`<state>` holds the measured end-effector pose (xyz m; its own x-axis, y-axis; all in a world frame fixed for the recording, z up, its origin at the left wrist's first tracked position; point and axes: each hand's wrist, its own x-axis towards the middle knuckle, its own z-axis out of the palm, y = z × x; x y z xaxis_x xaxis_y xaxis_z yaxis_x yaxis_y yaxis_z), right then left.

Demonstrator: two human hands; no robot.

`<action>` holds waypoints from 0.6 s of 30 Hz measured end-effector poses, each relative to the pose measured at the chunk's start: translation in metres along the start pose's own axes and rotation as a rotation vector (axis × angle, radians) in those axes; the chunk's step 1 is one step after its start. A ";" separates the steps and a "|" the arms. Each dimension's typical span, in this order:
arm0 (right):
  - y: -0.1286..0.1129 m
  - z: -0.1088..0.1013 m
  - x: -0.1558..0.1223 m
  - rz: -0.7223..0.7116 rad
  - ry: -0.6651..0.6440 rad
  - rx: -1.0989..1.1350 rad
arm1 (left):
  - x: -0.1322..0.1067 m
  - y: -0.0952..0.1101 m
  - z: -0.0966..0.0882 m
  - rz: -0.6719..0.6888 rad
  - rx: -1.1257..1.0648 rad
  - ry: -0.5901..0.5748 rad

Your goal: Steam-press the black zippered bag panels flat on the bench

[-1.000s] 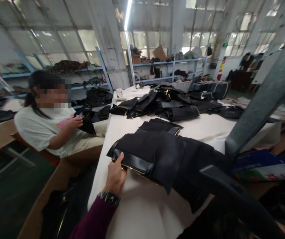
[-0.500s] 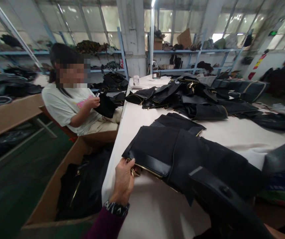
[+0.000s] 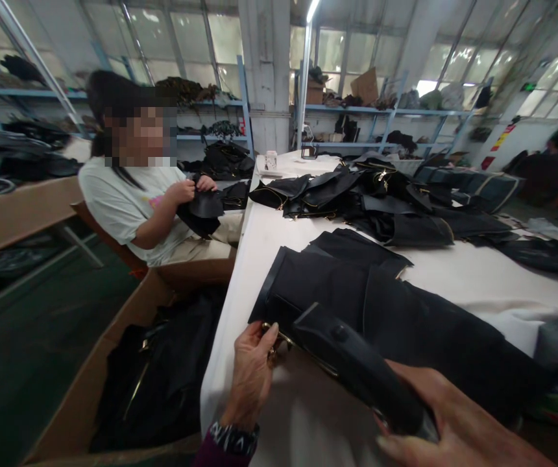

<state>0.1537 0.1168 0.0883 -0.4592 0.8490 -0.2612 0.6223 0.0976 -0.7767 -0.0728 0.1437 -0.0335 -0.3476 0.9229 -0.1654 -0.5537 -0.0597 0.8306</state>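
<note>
My left hand [image 3: 252,373] pinches the near left corner of a black fabric bag piece [image 3: 327,285], at the end of its gold zipper [image 3: 283,337]. Gold-coloured metal hardware hangs beside my thumb. In my right hand [image 3: 454,415] is a black handheld tool [image 3: 357,357] with a long rounded body and a blunt front end; its exact kind I cannot tell. The tool lies across my view over the zipper edge, hiding part of it. Whether it touches the fabric is unclear. More black fabric lies under and to the right of the piece.
A heap of black zippered pieces [image 3: 357,188] covers the far part of the white table [image 3: 233,305]. Left of the table, a cardboard box [image 3: 69,389] holds more black pieces. Beyond it sits a co-worker [image 3: 123,201] handling black fabric. Shelves stand along the wall.
My right hand has come into view and brought the tool up and left to the zipper edge. My left hand still grips the corner. The co-worker's hands have shifted on their black fabric.
</note>
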 end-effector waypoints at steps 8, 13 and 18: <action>-0.026 0.011 0.038 0.114 -0.142 0.073 | 0.003 -0.009 -0.017 -0.003 0.151 -0.064; -0.032 0.009 0.050 0.093 -0.070 0.149 | 0.003 -0.011 -0.014 0.038 0.273 -0.038; -0.017 -0.026 0.030 0.044 0.151 0.144 | 0.004 -0.009 -0.008 0.036 0.362 0.009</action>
<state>0.1458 0.1546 0.1090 -0.3267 0.9200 -0.2164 0.5375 -0.0075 -0.8432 -0.0751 0.1453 -0.0457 -0.3695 0.9191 -0.1364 -0.2379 0.0483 0.9701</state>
